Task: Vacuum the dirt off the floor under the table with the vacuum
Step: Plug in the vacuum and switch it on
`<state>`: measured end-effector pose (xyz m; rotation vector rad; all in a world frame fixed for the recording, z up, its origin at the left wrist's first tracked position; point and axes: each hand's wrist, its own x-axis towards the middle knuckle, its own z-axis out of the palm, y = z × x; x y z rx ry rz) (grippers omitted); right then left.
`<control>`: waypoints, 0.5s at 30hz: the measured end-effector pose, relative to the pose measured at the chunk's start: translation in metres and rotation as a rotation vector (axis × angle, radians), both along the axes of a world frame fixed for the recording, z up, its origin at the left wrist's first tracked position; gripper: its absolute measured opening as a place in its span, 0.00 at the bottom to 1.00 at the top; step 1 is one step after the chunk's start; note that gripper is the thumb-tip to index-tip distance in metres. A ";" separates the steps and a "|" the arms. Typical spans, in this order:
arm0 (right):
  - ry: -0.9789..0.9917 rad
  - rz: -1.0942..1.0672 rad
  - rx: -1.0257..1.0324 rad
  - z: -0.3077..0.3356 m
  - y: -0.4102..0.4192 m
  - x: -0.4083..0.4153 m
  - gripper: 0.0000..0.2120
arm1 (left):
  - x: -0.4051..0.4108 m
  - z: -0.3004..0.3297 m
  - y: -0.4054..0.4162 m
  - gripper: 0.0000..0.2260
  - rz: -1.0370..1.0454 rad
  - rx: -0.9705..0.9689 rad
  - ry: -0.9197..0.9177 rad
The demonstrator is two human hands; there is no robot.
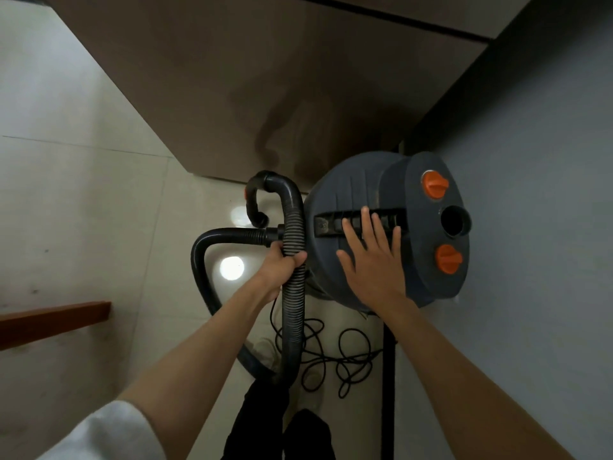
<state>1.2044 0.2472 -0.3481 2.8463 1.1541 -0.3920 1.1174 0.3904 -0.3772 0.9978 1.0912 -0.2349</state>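
A dark grey canister vacuum (351, 194) with two orange knobs (435, 184) stands on the pale tiled floor against a grey wall. My right hand (371, 257) lies flat with straight fingers on its lid, fingertips at the black carry handle (331, 224). My left hand (280, 268) grips the ribbed black hose (293, 313) just left of the canister. The hose loops down toward my legs and back up in a wide curve. A curved black tube end (265, 187) rises above my left hand.
A brown cabinet panel (232, 78) stands behind the vacuum. The grey wall (530, 194) runs along the right. A black power cord (331, 356) lies tangled on the floor by my feet. A wooden edge (56, 318) juts in at the left.
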 end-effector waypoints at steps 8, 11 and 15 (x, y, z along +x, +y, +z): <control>0.447 -0.181 0.225 0.043 0.010 0.004 0.23 | -0.029 0.077 -0.015 0.18 -0.051 0.125 -0.113; 0.895 -0.530 0.495 0.085 0.029 -0.006 0.18 | -0.053 0.111 -0.038 0.18 -0.200 0.228 -0.140; 1.387 -0.897 0.719 0.129 0.058 -0.009 0.21 | -0.085 0.146 -0.061 0.20 -0.386 0.348 -0.162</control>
